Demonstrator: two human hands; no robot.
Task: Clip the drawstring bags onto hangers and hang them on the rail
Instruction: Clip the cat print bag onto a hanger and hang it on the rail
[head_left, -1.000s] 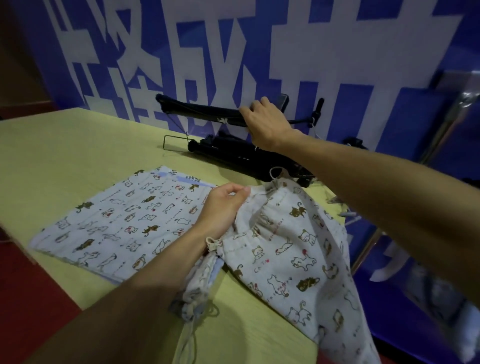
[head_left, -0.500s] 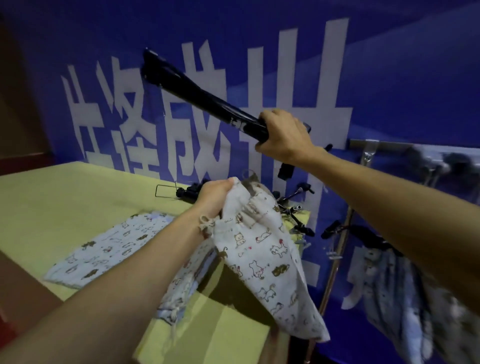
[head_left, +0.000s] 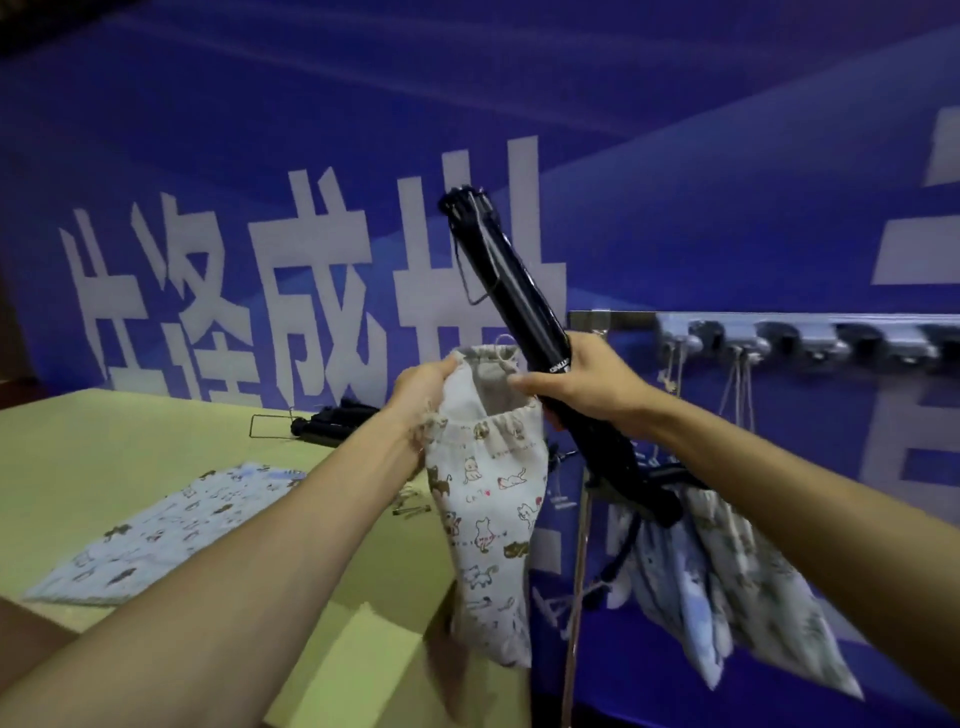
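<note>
My left hand (head_left: 423, 387) grips the gathered rim of a cream drawstring bag (head_left: 485, 512) printed with cats, which hangs open in the air over the table's right end. My right hand (head_left: 587, 384) is closed around the middle of a black clip hanger (head_left: 511, 291), tilted steeply with its upper end pointing up-left; its lower end drops behind the bag's mouth. A second, pale blue cat-print bag (head_left: 166, 535) lies flat on the yellow-green table (head_left: 104, 452). The metal rail (head_left: 779, 327) runs along the wall at the right.
Several more black hangers (head_left: 332, 423) lie at the table's back edge against the blue banner wall. Below the rail, patterned bags (head_left: 727, 582) hang on hangers to the right of the rail's upright pole (head_left: 574, 597).
Both hands rose from the table. The cream bag was lifted off the table and now hangs open, and the hanger swung up to a steep tilt beside its mouth.
</note>
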